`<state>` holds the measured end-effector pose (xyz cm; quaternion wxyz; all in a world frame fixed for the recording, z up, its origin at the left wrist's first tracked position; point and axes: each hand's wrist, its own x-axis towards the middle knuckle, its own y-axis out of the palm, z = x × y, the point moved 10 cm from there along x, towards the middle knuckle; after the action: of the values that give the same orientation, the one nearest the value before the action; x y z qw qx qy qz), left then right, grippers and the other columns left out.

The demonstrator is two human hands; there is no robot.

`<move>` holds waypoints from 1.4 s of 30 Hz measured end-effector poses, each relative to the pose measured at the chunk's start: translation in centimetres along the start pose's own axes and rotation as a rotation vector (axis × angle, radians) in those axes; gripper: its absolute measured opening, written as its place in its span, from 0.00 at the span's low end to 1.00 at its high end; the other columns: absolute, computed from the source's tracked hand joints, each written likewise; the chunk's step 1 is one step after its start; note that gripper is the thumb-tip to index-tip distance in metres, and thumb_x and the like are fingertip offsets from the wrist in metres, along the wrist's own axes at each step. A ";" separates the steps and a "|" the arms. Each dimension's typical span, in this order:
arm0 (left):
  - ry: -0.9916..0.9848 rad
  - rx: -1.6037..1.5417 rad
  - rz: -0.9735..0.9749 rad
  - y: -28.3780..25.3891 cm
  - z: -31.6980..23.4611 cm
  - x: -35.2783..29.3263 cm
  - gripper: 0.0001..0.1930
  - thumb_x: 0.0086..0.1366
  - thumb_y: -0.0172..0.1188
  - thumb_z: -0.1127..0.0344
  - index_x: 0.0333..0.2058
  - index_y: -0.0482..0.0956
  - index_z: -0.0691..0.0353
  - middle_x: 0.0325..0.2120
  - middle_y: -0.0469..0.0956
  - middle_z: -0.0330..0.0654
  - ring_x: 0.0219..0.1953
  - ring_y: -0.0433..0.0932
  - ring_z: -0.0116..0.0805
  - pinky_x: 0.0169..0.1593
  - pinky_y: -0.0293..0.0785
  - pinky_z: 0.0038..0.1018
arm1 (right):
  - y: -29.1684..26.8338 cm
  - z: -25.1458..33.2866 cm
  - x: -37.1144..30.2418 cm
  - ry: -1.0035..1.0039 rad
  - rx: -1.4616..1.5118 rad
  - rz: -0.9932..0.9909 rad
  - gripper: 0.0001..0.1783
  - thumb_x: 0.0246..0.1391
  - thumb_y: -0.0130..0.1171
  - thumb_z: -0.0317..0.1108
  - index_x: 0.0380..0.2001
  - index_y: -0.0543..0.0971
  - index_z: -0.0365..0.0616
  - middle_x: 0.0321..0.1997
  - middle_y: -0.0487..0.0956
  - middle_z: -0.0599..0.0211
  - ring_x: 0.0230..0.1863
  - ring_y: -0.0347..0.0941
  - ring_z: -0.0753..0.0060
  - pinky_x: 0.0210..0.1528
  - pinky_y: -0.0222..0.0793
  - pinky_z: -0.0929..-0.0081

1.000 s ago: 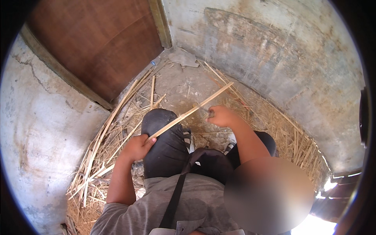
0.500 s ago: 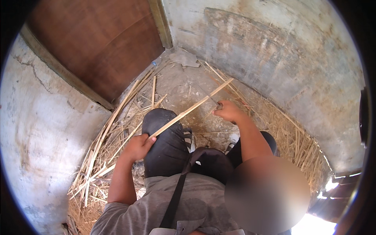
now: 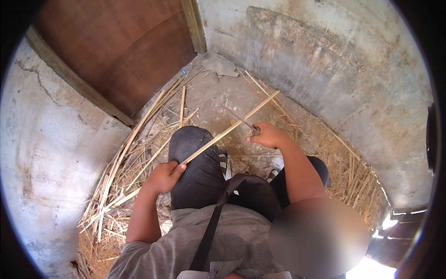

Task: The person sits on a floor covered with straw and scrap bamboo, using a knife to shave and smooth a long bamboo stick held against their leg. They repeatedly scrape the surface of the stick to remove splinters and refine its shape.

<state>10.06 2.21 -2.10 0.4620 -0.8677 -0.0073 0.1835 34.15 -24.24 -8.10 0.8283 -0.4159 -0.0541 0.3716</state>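
Note:
My left hand (image 3: 163,176) is closed around the near end of a long pale bamboo strip (image 3: 218,137), thumb on top. The strip slants over my left knee and away to the far right. My right hand (image 3: 268,136) grips the handle of a thin knife (image 3: 248,124) at the right of the strip. Pointing far left, the knife's narrow blade crosses the strip beyond the knee; I cannot tell whether it lies over or under it. Part of the handle is hidden by my fingers.
Loose bamboo strips (image 3: 111,176) lie along the left wall. Straw-like shavings (image 3: 353,179) are heaped by the right wall (image 3: 320,51). A brown door panel (image 3: 121,51) stands at the far left, and a flat grey piece (image 3: 221,66) lies in the corner.
My right hand and the knife have shifted slightly left and nearer to me, so the blade crosses the strip lower down. My left hand has stayed nearly still.

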 end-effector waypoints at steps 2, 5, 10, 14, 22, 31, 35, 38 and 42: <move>0.004 0.012 -0.002 0.0 0.1 0.0 0.31 0.74 0.50 0.39 0.31 0.78 0.68 0.26 0.79 0.61 0.34 0.79 0.63 0.40 0.73 0.48 | -0.2 0.1 -0.2 0.012 -0.037 -0.006 0.33 0.48 0.70 0.51 0.51 0.82 0.37 0.48 0.82 0.42 0.53 0.78 0.41 0.56 0.73 0.55; -0.013 0.017 0.007 0.0 0.2 0.1 0.31 0.73 0.50 0.39 0.31 0.78 0.68 0.26 0.79 0.61 0.35 0.79 0.63 0.40 0.73 0.48 | 1.2 1.9 -0.6 -0.040 -0.112 0.082 0.33 0.48 0.70 0.51 0.52 0.81 0.38 0.49 0.82 0.42 0.53 0.78 0.41 0.56 0.73 0.56; 0.018 0.014 -0.009 0.0 0.2 0.0 0.31 0.74 0.50 0.40 0.31 0.78 0.67 0.27 0.79 0.61 0.35 0.79 0.63 0.41 0.73 0.48 | 2.3 5.3 -1.9 -0.099 -0.110 0.207 0.34 0.48 0.71 0.51 0.53 0.81 0.37 0.50 0.82 0.42 0.53 0.78 0.42 0.56 0.73 0.57; 0.017 -0.004 -0.038 -0.1 0.0 -0.2 0.31 0.74 0.50 0.40 0.32 0.78 0.68 0.27 0.79 0.62 0.35 0.79 0.63 0.41 0.73 0.47 | 0.4 -0.2 -0.1 0.055 0.018 0.129 0.39 0.48 0.71 0.51 0.56 0.78 0.33 0.54 0.81 0.40 0.55 0.78 0.42 0.58 0.72 0.57; -0.013 -0.007 -0.020 0.1 0.1 -0.1 0.31 0.74 0.50 0.40 0.33 0.78 0.69 0.28 0.80 0.61 0.36 0.80 0.63 0.42 0.74 0.47 | -1.7 -1.1 -1.1 0.086 -0.052 -0.057 0.39 0.48 0.70 0.50 0.57 0.78 0.33 0.56 0.80 0.40 0.58 0.76 0.42 0.59 0.71 0.56; -0.012 0.016 -0.034 0.1 0.3 -0.2 0.31 0.73 0.51 0.40 0.32 0.78 0.68 0.27 0.79 0.61 0.35 0.79 0.64 0.42 0.73 0.48 | 1.9 2.5 -0.2 -0.080 -0.118 0.210 0.37 0.47 0.70 0.51 0.55 0.80 0.37 0.54 0.80 0.40 0.57 0.76 0.42 0.59 0.72 0.56; -0.009 0.007 -0.050 0.0 -0.1 -0.3 0.30 0.73 0.51 0.40 0.32 0.78 0.68 0.27 0.79 0.61 0.35 0.79 0.64 0.42 0.73 0.47 | -1.4 -3.5 -0.2 0.185 0.026 -0.012 0.42 0.48 0.70 0.52 0.60 0.76 0.34 0.61 0.76 0.40 0.61 0.74 0.43 0.62 0.70 0.58; -0.021 0.040 -0.027 0.2 0.2 0.0 0.30 0.73 0.51 0.40 0.32 0.78 0.68 0.28 0.79 0.61 0.35 0.79 0.64 0.42 0.73 0.47 | -2.0 -5.2 -0.2 0.278 0.109 -0.027 0.44 0.48 0.70 0.52 0.62 0.74 0.32 0.64 0.75 0.40 0.63 0.73 0.42 0.64 0.69 0.58; -0.039 -0.026 -0.021 0.4 0.9 0.1 0.30 0.73 0.51 0.40 0.32 0.78 0.68 0.28 0.79 0.61 0.35 0.79 0.63 0.42 0.74 0.47 | -1.7 -1.7 -0.5 0.169 0.014 -0.002 0.42 0.48 0.70 0.52 0.60 0.75 0.33 0.61 0.76 0.40 0.61 0.74 0.42 0.62 0.70 0.58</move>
<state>9.77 2.74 -2.89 0.4525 -0.8697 -0.0279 0.1953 35.50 -26.35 -7.86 0.8332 -0.4398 0.0183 0.3347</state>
